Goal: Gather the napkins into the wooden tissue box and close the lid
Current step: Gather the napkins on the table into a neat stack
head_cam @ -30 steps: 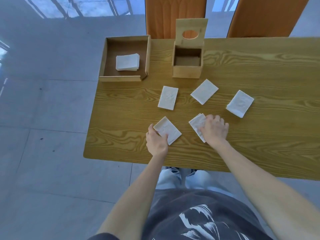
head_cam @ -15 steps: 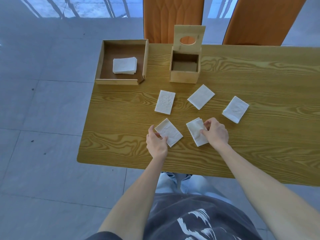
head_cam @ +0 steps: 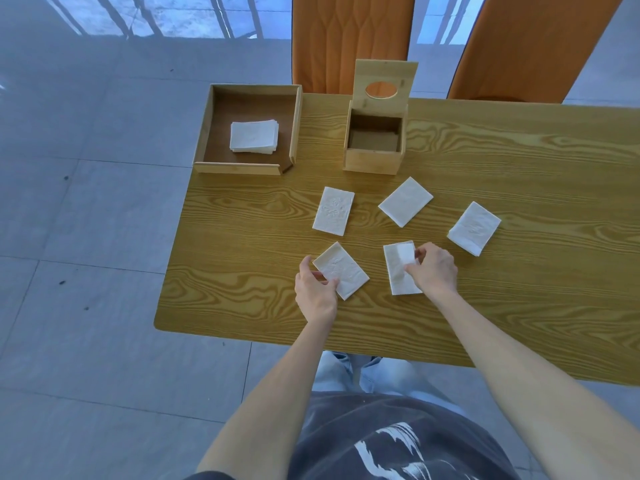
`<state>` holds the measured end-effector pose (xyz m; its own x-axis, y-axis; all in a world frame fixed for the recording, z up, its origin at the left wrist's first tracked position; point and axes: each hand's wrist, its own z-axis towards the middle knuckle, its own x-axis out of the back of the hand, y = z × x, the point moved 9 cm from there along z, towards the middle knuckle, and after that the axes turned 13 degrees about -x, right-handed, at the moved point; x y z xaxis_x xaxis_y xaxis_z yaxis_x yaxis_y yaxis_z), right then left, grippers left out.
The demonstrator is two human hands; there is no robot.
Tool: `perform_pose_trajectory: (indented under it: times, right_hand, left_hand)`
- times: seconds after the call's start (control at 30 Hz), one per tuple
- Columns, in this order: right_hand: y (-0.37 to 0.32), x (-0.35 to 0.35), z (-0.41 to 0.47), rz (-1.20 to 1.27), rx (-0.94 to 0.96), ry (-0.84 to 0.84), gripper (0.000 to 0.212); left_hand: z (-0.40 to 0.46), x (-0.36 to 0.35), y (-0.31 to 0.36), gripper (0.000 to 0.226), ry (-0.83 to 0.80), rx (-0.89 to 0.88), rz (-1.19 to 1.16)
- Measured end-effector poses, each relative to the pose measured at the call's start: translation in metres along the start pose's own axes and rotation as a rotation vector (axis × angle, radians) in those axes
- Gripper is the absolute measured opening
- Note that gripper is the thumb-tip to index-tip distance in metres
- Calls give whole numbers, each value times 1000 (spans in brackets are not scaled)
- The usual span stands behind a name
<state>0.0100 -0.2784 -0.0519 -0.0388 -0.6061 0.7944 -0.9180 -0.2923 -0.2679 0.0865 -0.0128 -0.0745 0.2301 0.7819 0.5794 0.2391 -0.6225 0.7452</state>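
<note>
**Two hands on two napkins, box open**

While the wooden tissue box (head_cam: 374, 157) stands at the far side of the bench (head_cam: 485, 289) with its lid (head_cam: 384, 84) tipped upright, its inside shows only a bare brown floor. The lid is a flat pale-wood panel with an oval hole cut through it. The bench top is glossy, with bold swirling grain.

Five white folded napkins lie loose in front of the box, all rectangular and faintly embossed. The left hand (head_cam: 317, 292) pinches the near-left napkin (head_cam: 341, 270) at its corner, thumb on one edge and fingers curled on the other. The right hand (head_cam: 433, 271) has its grip closed on the near-middle napkin (head_cam: 400, 268), thumb and fingertips nipping its right edge, where a top layer looks slightly lifted; the hand hides part of that edge. Three more napkins (head_cam: 333, 211) (head_cam: 405, 201) (head_cam: 474, 228) lie untouched farther off.

To the left, a shallow wooden tray (head_cam: 242, 166) holds a small stack of napkins (head_cam: 254, 136). Two orange chair backs (head_cam: 349, 39) are cut off at the top.
</note>
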Motion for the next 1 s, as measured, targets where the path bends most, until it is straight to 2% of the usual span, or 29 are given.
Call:
perform_pose_trajectory:
  times: [0.2,0.37,0.5,0.57,0.67,0.8,0.9,1.0]
  right_hand:
    - [-7,5,5,177,-3,-106,41]
    - [-25,0,7,460,19,-251,15]
    - [-39,-11,1,703,-30,-428,18]
    - [-48,-16,-7,772,-24,-535,31]
    - [-63,-24,-16,708,38,-606,37]
    - [-78,-48,-30,490,131,-666,33]
    - [-83,-64,-33,390,181,-640,34]
    - [-85,-74,-31,314,204,-554,32]
  left_hand:
    - [1,0,-1,74,-10,2,-17]
    - [4,1,0,73,-13,-12,-27]
    - [7,1,-3,75,-19,-1,-46]
    - [7,1,-3,74,-19,1,-55]
    - [6,3,-3,74,-22,3,-78]
    - [7,4,-3,72,-17,-9,-69]
    - [6,5,-6,65,-8,3,-103]
    - [5,7,-12,49,24,34,-156]
